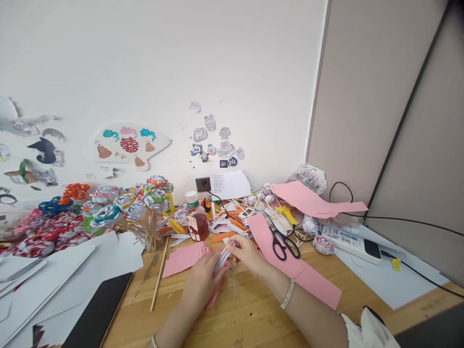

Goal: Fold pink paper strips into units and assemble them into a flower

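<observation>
Over the middle of the table, my left hand (203,276) and my right hand (244,253) are closed together on a small pleated stack of white paper (222,261). The right fingertips pinch its upper end, while the left fingers grip its lower side; part of it is hidden by the fingers. Beneath them pink paper (215,295) shows. Left of my hands lie pink paper squares (183,259). To the right, black-handled scissors (283,245) rest on a long pink paper sheet (313,279).
A bottle of red liquid (196,221) stands behind my hands among paper scraps. A wooden stick (159,274), paper flowers (107,215) on sticks, white sheets (125,246) and a black flat device (99,311) are on the left. A yellow glue gun (289,216) and white power strip (351,243) lie right.
</observation>
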The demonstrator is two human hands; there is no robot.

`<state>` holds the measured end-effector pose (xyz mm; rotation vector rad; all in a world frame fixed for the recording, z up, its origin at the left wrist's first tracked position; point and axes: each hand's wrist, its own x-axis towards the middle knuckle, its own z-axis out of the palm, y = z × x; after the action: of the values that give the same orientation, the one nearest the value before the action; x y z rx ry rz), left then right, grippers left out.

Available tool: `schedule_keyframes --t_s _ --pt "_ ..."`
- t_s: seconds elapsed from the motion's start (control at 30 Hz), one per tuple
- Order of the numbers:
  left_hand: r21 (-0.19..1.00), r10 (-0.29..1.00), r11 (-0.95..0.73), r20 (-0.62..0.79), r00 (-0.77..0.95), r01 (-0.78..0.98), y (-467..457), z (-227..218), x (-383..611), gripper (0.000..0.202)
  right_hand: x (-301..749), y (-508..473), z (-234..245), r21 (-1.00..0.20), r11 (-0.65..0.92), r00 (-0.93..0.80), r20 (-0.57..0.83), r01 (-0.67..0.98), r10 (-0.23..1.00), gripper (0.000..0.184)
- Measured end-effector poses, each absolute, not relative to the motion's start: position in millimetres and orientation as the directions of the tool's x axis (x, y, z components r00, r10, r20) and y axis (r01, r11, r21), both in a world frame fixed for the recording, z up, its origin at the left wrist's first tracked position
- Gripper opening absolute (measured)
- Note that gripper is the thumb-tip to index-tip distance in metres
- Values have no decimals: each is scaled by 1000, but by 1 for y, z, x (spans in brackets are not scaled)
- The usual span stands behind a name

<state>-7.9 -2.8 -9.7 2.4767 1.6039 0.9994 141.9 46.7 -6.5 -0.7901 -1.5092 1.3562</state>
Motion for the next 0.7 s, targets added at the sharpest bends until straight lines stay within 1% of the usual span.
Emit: schedule_keyframes --t_s 0.1,0.2,0.3,0.37,0.4,0.43,0.47,0.5,0.57,0.63,0.67,0.7 --pt "131 756 -460 576 310 878 -2 -13 -5 21 139 45 -8 -970 222 -336 243 -103 910 21" --pt "-29 708 -425 612 352 905 -1 -14 -2 18 136 45 -10 -967 234 -295 254 -101 921 19" --pt "-114 729 -359 586 354 926 -1 -15 0 17 131 43 -11 -971 189 -263 223 -148 939 22" --pt "-123 749 -332 567 341 935 -2 -16 0 17 128 40 -11 -972 134 -255 182 -194 949 26" --pt "-105 758 -330 562 330 938 -2 -16 -1 17 127 39 -10 -970 108 -252 162 -216 954 28" --pt "-64 769 -337 557 314 939 -2 -16 -1 18 127 37 -9 -969 87 -250 145 -231 957 30" --pt "4 785 -346 550 287 938 -2 -16 -1 19 128 37 -7 -968 71 -254 133 -241 958 31" --pt "105 808 -351 537 244 931 -1 -15 -1 20 129 36 -5 -967 62 -268 130 -249 954 32" --pt "385 872 -329 475 120 863 -1 -11 0 24 134 37 -1 -967 62 -340 146 -247 929 34" --pt "671 933 -275 358 24 689 0 -7 1 30 139 39 3 -971 86 -436 179 -225 882 34" --pt "779 957 -246 289 18 576 0 -5 1 32 142 41 4 -973 106 -467 193 -205 863 35" --pt "861 974 -218 223 43 459 0 -3 2 34 144 43 5 -975 124 -485 201 -186 851 35"
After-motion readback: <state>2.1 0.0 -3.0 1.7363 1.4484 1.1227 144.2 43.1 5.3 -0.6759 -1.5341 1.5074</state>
